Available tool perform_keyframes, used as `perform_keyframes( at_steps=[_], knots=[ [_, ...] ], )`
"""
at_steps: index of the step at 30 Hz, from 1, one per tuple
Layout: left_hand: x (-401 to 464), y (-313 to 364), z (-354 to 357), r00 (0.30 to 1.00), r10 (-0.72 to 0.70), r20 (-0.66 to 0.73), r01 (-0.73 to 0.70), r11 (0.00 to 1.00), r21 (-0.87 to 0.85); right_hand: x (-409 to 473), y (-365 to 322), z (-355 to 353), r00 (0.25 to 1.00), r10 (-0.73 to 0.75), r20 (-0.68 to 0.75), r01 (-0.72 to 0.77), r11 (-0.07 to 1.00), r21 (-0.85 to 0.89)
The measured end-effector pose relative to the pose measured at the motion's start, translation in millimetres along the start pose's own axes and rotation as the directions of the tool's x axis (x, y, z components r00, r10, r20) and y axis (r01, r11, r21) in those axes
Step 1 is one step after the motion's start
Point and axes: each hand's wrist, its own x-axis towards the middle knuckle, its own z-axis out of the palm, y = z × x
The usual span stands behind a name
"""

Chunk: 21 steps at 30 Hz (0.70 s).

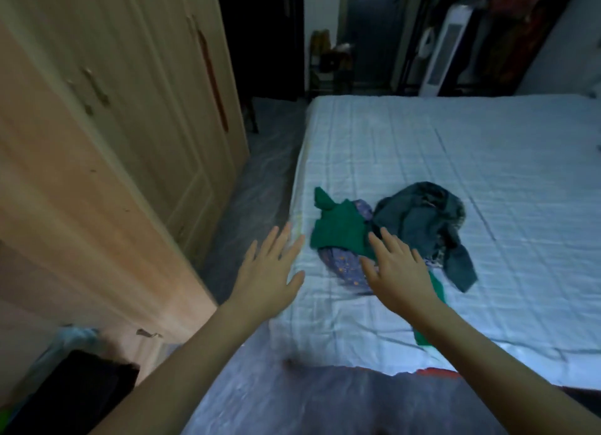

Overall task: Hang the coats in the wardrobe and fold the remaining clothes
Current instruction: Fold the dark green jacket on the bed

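Observation:
A small heap of clothes lies on the near left part of the bed. It holds a green garment, a purple patterned piece under it, and a crumpled dark blue-grey garment on the right. My right hand hovers over the heap's near edge with fingers spread, holding nothing. My left hand is stretched out flat above the bed's left edge, also holding nothing. The wooden wardrobe stands on the left with its doors closed.
A narrow floor strip runs between wardrobe and bed. A white tower fan and hanging clothes stand beyond the bed's far side. A dark doorway is at the back. A black object lies at the lower left.

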Motion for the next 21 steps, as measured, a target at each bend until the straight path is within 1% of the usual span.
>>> perform_keyframes(
  at_steps=[4, 6, 10, 17, 21],
  knots=[
    [62.3, 64.4, 30.7, 0.997, 0.078, 0.018, -0.077, 0.995, -0.064, 16.0, 101.0, -19.1, 0.992, 0.125, -0.008, -0.125, 0.992, -0.016],
    [97.3, 96.9, 46.6, 0.995, 0.088, 0.039, -0.084, 0.993, -0.088, 29.0, 148.6, -27.9, 0.987, 0.161, -0.01, -0.161, 0.987, -0.023],
    [155.8, 154.1, 77.9, 0.982, 0.106, 0.158, -0.094, 0.992, -0.086, 56.7, 226.0, -34.2, 0.982, 0.19, -0.002, -0.19, 0.982, -0.014],
    [226.0, 217.6, 121.6, 0.931, 0.137, 0.339, -0.123, 0.99, -0.061, 108.0, 298.8, -22.1, 0.974, 0.226, 0.027, -0.227, 0.973, 0.039],
    [275.8, 227.6, 142.3, 0.918, 0.152, 0.368, -0.132, 0.988, -0.077, 145.0, 320.5, -7.3, 0.971, 0.235, 0.045, -0.238, 0.969, 0.065]
  ],
)
